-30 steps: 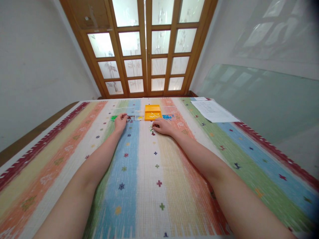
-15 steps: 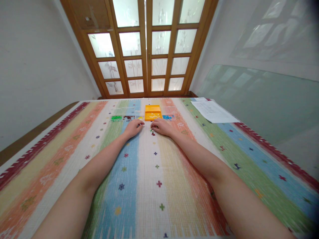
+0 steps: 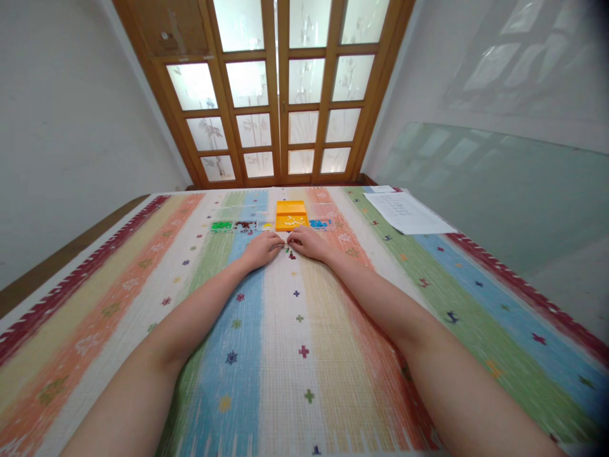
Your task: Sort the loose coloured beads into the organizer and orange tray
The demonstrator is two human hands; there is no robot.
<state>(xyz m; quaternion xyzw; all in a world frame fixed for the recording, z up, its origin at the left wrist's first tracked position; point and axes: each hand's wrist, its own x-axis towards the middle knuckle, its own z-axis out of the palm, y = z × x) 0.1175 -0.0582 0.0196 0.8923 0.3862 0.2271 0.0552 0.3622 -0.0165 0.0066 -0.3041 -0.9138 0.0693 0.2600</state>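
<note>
My left hand (image 3: 263,248) and my right hand (image 3: 308,243) meet near the middle of the table, fingertips almost touching. The fingers of both are pinched together; whatever they grip is too small to name. Just below the fingertips lie small green and dark red pieces (image 3: 292,256), perhaps joined in a strand. Beyond my hands stands an open orange box (image 3: 291,207) with small white pieces (image 3: 295,221) in it. Left of it, clear boxes hold green pieces (image 3: 221,226), dark red pieces (image 3: 245,225) and yellow pieces (image 3: 267,226). Blue pieces (image 3: 320,224) sit in a clear box on the right.
A striped, patterned cloth (image 3: 285,381) covers the table. White printed sheets (image 3: 404,212) lie at the back right. Behind the table is a wooden door (image 3: 280,114) with glass panes, and a pale glass panel (image 3: 485,184) leans at the right wall.
My left hand has moved right, closing the gap to my right hand. The right hand has stayed nearly in place beside the small pieces.
</note>
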